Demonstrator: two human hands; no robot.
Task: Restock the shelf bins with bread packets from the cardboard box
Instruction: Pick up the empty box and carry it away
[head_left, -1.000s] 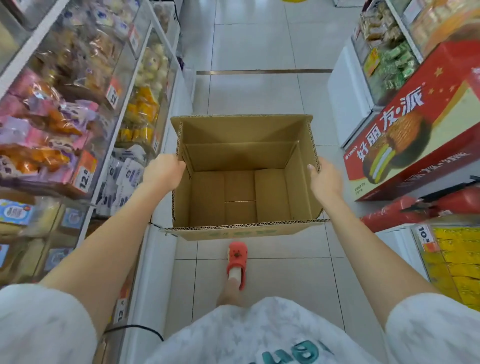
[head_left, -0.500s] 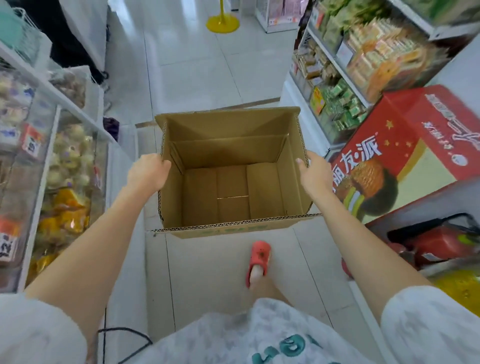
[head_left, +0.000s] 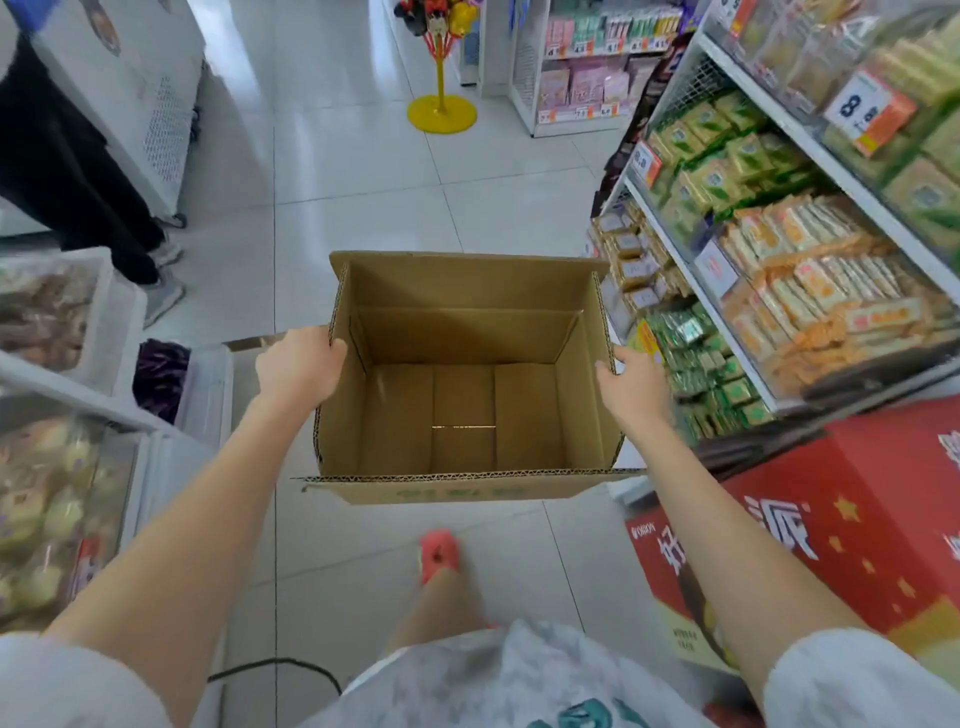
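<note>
I carry an open brown cardboard box (head_left: 462, 395) in front of me, above the tiled floor. Nothing lies inside it; only its bare bottom flaps show. My left hand (head_left: 296, 366) grips the box's left wall at the rim. My right hand (head_left: 626, 387) presses against the right wall, fingers on the outside. Clear shelf bins (head_left: 57, 483) with wrapped bread and buns run along my left side.
A shelf rack (head_left: 789, 218) of packed snacks lines the right, with a big red display carton (head_left: 831, 530) below it. A person in black trousers (head_left: 67, 171) stands at the far left. A yellow-based stand (head_left: 441, 111) is ahead in the aisle.
I have walked forward along the aisle with the box held in both hands. The left bins have slid back, and the person, the yellow stand and more right shelves have come into view.
</note>
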